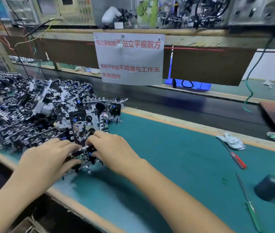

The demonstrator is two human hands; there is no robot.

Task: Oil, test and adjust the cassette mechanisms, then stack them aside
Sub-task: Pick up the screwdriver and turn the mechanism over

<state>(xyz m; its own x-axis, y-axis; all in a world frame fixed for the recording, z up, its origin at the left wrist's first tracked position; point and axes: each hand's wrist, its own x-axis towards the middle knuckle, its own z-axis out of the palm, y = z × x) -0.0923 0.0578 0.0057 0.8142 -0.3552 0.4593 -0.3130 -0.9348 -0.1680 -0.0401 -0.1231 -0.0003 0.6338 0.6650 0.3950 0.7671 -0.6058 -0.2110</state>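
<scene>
While a large heap of mechanisms [32, 111] lies just behind it on the desk [175, 157], both the left hand [49, 158] and right hand [111, 148] grip one mechanism [83, 158], suggesting many units remain unfinished.

Count: 2 hands on 1 cassette mechanism [83, 157]; big pile of mechanisms [37, 108], too many to count. 2 screwdrivers, 1 red-handled [237, 161] & 1 green-handled [249, 206]. 1 dark oil bottle [272, 186], 1 rag [231, 141], 1 paper notice [130, 59].
</scene>
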